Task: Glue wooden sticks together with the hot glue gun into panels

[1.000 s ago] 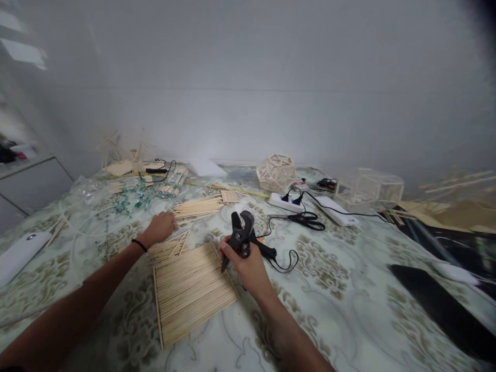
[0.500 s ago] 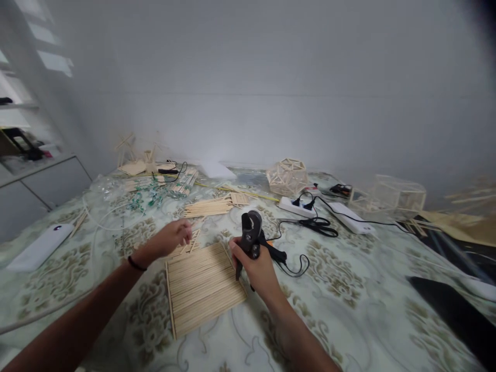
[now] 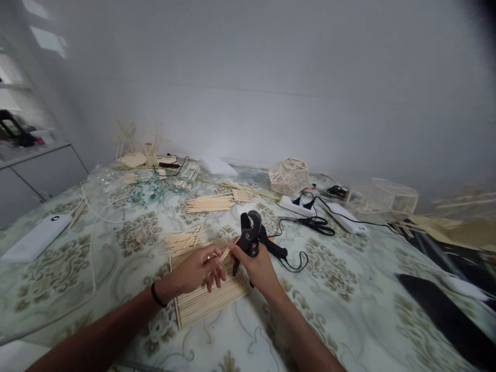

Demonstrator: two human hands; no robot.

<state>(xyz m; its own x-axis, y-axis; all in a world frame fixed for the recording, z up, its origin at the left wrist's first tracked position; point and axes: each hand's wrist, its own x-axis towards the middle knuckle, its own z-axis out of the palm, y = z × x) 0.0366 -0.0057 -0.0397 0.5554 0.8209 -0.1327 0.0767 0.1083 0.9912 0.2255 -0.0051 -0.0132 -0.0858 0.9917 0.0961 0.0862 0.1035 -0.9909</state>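
My right hand (image 3: pixel 251 261) is wrapped around a black hand cutter (image 3: pixel 245 238) with a curved jaw, held upright over the right edge of a flat panel of wooden sticks (image 3: pixel 209 305). My left hand (image 3: pixel 203 268), with a dark band at the wrist, hovers above the same panel. Its thumb and forefinger appear to pinch a short wooden stick (image 3: pixel 225 253), while the other fingers hang loose. The stick's far end lies close to my right thumb; whether that thumb touches it is unclear. Behind the panel lies a loose pile of sticks (image 3: pixel 182 240).
A black glue gun (image 3: pixel 273 245) lies right of the cutter, with scissors (image 3: pixel 315 223) and a power strip (image 3: pixel 296 205) beyond. More sticks (image 3: pixel 209 202) lie further back, near a wooden lattice ball (image 3: pixel 289 175). A white device (image 3: pixel 36 237) lies left; a black pad (image 3: pixel 445 320) lies right.
My left hand has come from the loose sticks rightward and nearer, over the panel beside the cutter. A short stick now shows between the hands. My right hand still holds the cutter.
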